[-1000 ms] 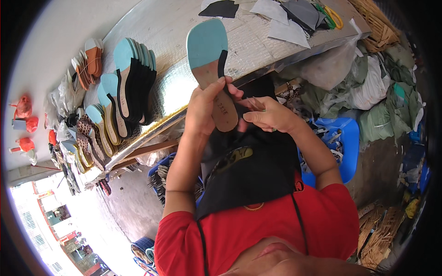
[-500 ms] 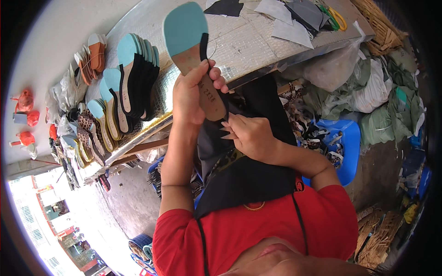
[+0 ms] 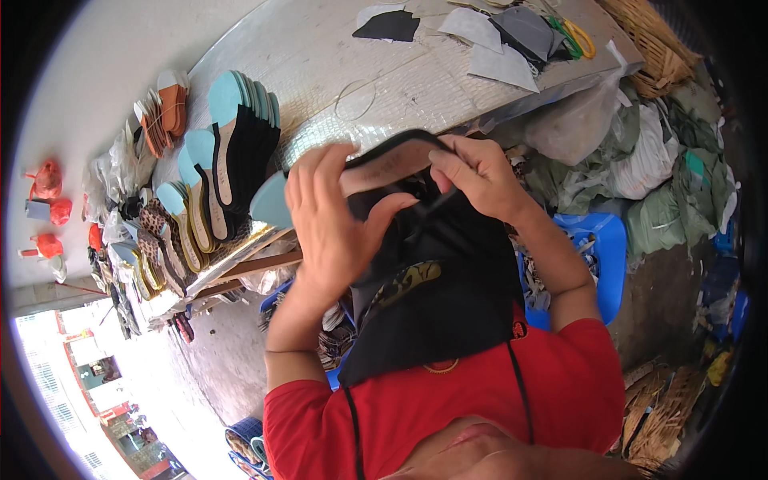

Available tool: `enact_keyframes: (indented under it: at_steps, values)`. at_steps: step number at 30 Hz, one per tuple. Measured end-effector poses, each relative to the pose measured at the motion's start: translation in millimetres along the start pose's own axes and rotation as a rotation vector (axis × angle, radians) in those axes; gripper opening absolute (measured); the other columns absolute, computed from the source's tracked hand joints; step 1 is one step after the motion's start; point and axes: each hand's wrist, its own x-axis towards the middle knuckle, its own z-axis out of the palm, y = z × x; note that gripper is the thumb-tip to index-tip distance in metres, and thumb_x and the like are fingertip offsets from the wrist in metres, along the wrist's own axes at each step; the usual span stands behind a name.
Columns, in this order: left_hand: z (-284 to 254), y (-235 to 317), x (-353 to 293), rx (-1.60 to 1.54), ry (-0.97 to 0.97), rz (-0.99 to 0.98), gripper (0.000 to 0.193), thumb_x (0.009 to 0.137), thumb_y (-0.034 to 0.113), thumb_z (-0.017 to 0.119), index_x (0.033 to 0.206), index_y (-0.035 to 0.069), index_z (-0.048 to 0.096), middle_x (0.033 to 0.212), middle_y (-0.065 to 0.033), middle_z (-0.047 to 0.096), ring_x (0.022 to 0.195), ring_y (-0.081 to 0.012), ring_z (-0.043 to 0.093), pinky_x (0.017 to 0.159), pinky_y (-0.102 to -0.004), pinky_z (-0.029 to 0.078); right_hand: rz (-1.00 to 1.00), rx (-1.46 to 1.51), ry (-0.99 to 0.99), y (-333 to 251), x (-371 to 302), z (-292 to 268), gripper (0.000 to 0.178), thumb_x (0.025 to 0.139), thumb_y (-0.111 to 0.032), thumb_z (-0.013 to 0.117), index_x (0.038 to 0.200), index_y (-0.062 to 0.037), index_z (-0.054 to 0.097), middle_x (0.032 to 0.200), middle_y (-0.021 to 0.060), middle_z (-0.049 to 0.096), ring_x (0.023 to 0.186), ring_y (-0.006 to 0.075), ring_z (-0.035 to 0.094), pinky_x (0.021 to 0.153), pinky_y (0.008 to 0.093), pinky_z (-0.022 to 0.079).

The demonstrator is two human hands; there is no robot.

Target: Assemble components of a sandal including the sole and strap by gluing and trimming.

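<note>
A shoe insole [image 3: 390,170] with a pale blue toe, tan middle and black edging is held tilted in front of my apron. My left hand [image 3: 324,212] lies across its front half, the fingers over it and the thumb stretched out below. At the heel end, my right hand [image 3: 480,176] pinches the black edging between thumb and fingers. A dark strip hangs blurred under the right fingers. Whether a tool sits in that hand is hidden.
Stacked black-edged insoles [image 3: 240,152] stand at the left of the silvery workbench [image 3: 320,80], beside brown bundles [image 3: 170,104]. Grey and black scraps [image 3: 500,68] and yellow-handled scissors [image 3: 584,38] lie at the back right. A blue basket [image 3: 612,264] of scraps stands below, near plastic sacks [image 3: 652,160].
The insole has swung from near upright to lying slantwise and lower. My right hand has risen to its heel end. My left hand has opened its thumb and shifted toward the toe part.
</note>
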Motion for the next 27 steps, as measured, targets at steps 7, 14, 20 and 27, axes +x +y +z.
enact_keyframes:
  at_steps: [7, 14, 20, 27]
  values:
    - [7.9, -40.7, -22.1, -0.762, -0.809, -0.589, 0.03, 0.091, 0.02, 0.065, 0.111, -0.004, 0.064, 0.087, -0.0066, 0.068, 0.081, -0.0061, 0.054, 0.073, -0.0252, 0.048, -0.445, -0.705, 0.052, 5.0, 7.7, -11.9, 0.03, 0.075, 0.005, 0.064, 0.103, -0.0038, 0.065, 0.07, 0.0095, 0.06, 0.057, 0.0199, 0.059, 0.055, 0.0304, 0.048]
    - [27.2, -39.7, -44.5, -1.005, -0.716, -0.839, 0.03, 0.095, 0.022, 0.062, 0.109, -0.005, 0.063, 0.089, -0.0001, 0.064, 0.081, -0.0053, 0.053, 0.071, -0.0218, 0.046, -0.533, -0.873, 0.174, 33.3, -9.6, 24.8, 0.03, 0.075, -0.006, 0.067, 0.104, 0.002, 0.062, 0.07, 0.0084, 0.06, 0.058, 0.0248, 0.063, 0.049, 0.0343, 0.048]
    - [38.5, -18.4, -41.1, -1.14, -0.535, -0.989, 0.025, 0.097, 0.023, 0.059, 0.106, 0.0, 0.061, 0.089, 0.0022, 0.061, 0.079, -0.0029, 0.051, 0.069, -0.0203, 0.045, -0.469, -0.7, 0.32, 35.1, -5.4, 55.7, 0.023, 0.085, -0.011, 0.065, 0.099, 0.0051, 0.058, 0.075, 0.0144, 0.063, 0.062, 0.0296, 0.065, 0.05, 0.0363, 0.05]
    - [39.0, -6.2, -22.1, -1.156, -0.383, -0.994, 0.029, 0.098, 0.025, 0.058, 0.111, 0.0, 0.058, 0.097, -0.0012, 0.062, 0.088, -0.0053, 0.053, 0.076, -0.0221, 0.046, -0.251, -0.335, 0.295, 47.1, -11.5, 62.9, 0.02, 0.09, -0.015, 0.064, 0.086, 0.0031, 0.058, 0.065, 0.0175, 0.058, 0.058, 0.0293, 0.063, 0.048, 0.0363, 0.046]
